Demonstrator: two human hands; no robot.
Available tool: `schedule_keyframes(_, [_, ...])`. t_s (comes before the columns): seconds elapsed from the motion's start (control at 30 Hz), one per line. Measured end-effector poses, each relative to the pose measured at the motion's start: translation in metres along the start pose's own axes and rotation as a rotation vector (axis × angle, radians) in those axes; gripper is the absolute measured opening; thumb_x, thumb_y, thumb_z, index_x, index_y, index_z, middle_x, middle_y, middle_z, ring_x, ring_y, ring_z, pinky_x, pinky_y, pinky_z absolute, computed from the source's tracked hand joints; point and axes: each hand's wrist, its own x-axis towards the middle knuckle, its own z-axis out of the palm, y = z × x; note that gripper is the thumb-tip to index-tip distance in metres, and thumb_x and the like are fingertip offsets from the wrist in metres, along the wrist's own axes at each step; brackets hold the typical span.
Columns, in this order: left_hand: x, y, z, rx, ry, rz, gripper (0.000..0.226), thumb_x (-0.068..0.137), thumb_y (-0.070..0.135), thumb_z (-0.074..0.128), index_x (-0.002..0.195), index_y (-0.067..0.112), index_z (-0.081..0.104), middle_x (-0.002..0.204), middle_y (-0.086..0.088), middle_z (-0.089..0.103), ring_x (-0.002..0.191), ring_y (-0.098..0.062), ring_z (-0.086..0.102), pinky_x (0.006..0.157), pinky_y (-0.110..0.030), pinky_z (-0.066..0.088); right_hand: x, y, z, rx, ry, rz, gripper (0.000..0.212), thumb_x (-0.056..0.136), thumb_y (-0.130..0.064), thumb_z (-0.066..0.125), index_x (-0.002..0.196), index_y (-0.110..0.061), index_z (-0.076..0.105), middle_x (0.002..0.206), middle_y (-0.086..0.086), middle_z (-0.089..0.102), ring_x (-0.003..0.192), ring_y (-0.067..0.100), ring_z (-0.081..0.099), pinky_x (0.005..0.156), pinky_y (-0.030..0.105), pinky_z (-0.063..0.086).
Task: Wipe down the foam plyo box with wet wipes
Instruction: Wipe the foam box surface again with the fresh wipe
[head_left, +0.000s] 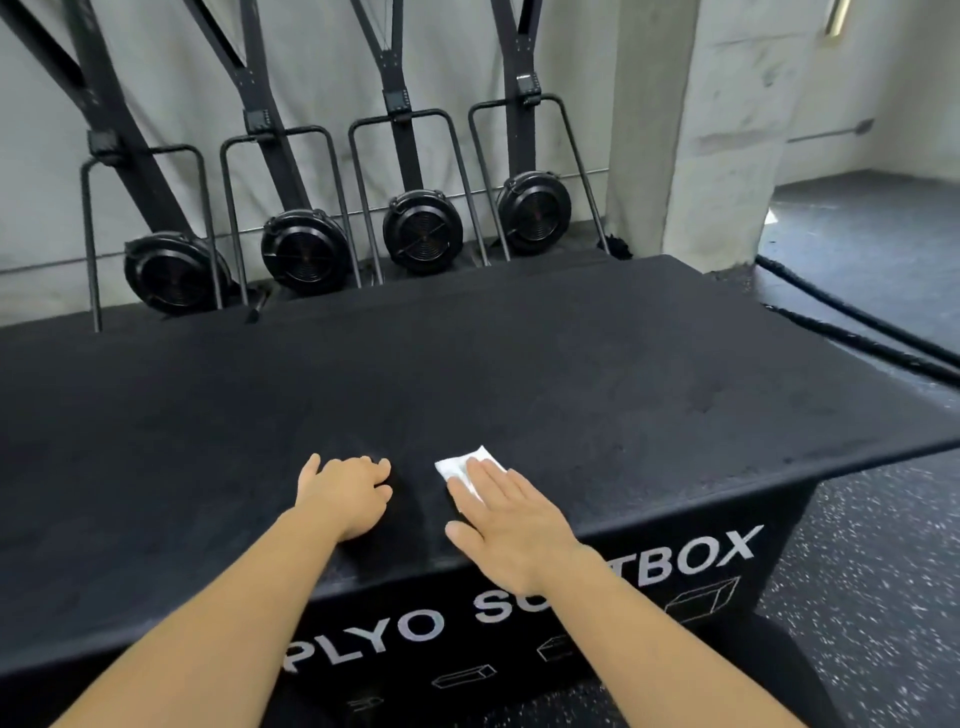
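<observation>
R hand (511, 514) half-covering wipe (456, 466), L hand (347, 494) curled on box (519, 364)

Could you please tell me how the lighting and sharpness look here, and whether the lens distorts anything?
Head view: soft, even light, a dull sheen on the plyo box top, no harsh glare; the wide lens bows the box's edges; the speckled floor at lower right is smeared; the wipe under the right hand is bright, its edges clear.
</observation>
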Motion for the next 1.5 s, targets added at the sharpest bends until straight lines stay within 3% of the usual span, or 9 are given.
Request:
schedule_keyframes(0.33, [0.0, 0.002, 0.003, -0.001, 0.046, -0.002, 0.045, 0.102, 0.034, 0.027, 0.147, 0.037, 0.031, 0.155, 0.011, 0.03, 0.138, -0.016, 0.033, 0.117, -0.05, 0.0, -0.023, 0.096, -0.023, 0.007, 0.068, 0.312, 0.061, 0.104, -0.047, 0.013, 0.157, -0.021, -0.002, 0.164, 0.001, -0.011, 0.15, 0.016, -0.014, 0.121, 0.035, -0.003])
schedule_keyframes(0.53, [0.0, 0.001, 0.004, -0.012, 0.053, 0.005, 0.045, 0.103, 0.034, 0.028, 0.147, 0.036, 0.031, 0.153, 0.01, 0.033, 0.137, -0.015, 0.034, 0.117, -0.048, 0.002, 0.007, 0.04, -0.013, 0.026, 0.106, 0.487, 0.075, 0.101, -0.055, 0.009, 0.155, -0.008, -0.01, 0.162, 0.013, -0.015, 0.149, 0.027, -0.017, 0.121, 0.043, -0.005])
schedule_keyframes(0.67, [0.0, 0.0, 0.006, 0.005, 0.071, 0.022, 0.047, 0.103, 0.036, 0.028, 0.15, 0.034, 0.027, 0.156, 0.007, 0.029, 0.14, -0.016, 0.031, 0.119, -0.043, 0.005, 0.029, -0.02, 0.0, 0.057, 0.058, 0.385, 0.076, 0.1, -0.057, 0.006, 0.153, -0.008, -0.017, 0.159, 0.013, -0.026, 0.146, 0.027, -0.027, 0.119, 0.043, -0.015])
schedule_keyframes(0.8, [0.001, 0.003, 0.002, -0.096, 0.026, 0.029, 0.046, 0.103, 0.032, 0.032, 0.149, 0.027, 0.031, 0.151, 0.002, 0.035, 0.136, -0.021, 0.036, 0.11, -0.036, 0.033, 0.043, -0.054, 0.009, 0.002, -0.028, 0.239, 0.073, 0.1, -0.056, 0.005, 0.151, -0.01, -0.021, 0.157, 0.01, -0.031, 0.143, 0.025, -0.033, 0.117, 0.042, -0.02])
schedule_keyframes(0.9, [-0.001, 0.006, -0.002, -0.151, -0.018, 0.021, 0.045, 0.104, 0.029, 0.033, 0.149, 0.024, 0.031, 0.151, -0.001, 0.033, 0.137, -0.022, 0.032, 0.107, -0.036, 0.038, 0.045, -0.044, 0.0, 0.02, -0.072, 0.109, 0.068, 0.102, -0.054, 0.008, 0.153, -0.016, -0.017, 0.159, 0.004, -0.028, 0.145, 0.018, -0.031, 0.118, 0.037, -0.018])
schedule_keyframes(1.03, [-0.001, 0.009, -0.006, -0.125, -0.03, 0.013, 0.04, 0.103, 0.026, 0.033, 0.142, 0.019, 0.04, 0.148, -0.003, 0.038, 0.135, -0.024, 0.034, 0.104, -0.037, 0.041, 0.034, 0.002, -0.019, 0.057, -0.02, -0.015, 0.061, 0.103, -0.047, 0.016, 0.157, -0.024, 0.001, 0.164, -0.001, -0.011, 0.149, 0.012, -0.017, 0.121, 0.033, -0.007])
schedule_keyframes(1.23, [0.0, 0.008, -0.004, -0.145, -0.016, 0.009, 0.042, 0.103, 0.024, 0.033, 0.145, 0.022, 0.037, 0.148, -0.001, 0.037, 0.135, -0.022, 0.034, 0.103, -0.037, 0.043, 0.018, 0.086, -0.037, 0.042, 0.071, 0.191, 0.054, 0.104, -0.043, 0.021, 0.154, -0.023, 0.014, 0.16, -0.003, 0.01, 0.15, 0.016, -0.004, 0.119, 0.037, 0.012])
schedule_keyframes(1.37, [0.002, 0.006, -0.004, -0.174, -0.014, 0.008, 0.041, 0.103, 0.025, 0.034, 0.144, 0.023, 0.039, 0.148, 0.0, 0.037, 0.137, -0.022, 0.031, 0.103, -0.038, 0.043, 0.025, 0.096, -0.037, 0.033, 0.024, 0.332, 0.06, 0.104, -0.047, 0.016, 0.155, -0.017, 0.01, 0.163, 0.002, 0.002, 0.15, 0.019, -0.009, 0.121, 0.04, 0.007])
schedule_keyframes(1.5, [0.003, 0.006, -0.008, -0.215, -0.022, -0.016, 0.039, 0.099, 0.024, 0.039, 0.138, 0.023, 0.046, 0.148, -0.003, 0.038, 0.134, -0.021, 0.037, 0.099, -0.035, 0.045, 0.043, 0.055, -0.027, -0.005, 0.051, 0.518, 0.075, 0.1, -0.057, 0.007, 0.156, -0.008, -0.006, 0.163, 0.014, -0.012, 0.15, 0.027, -0.014, 0.121, 0.043, -0.001])
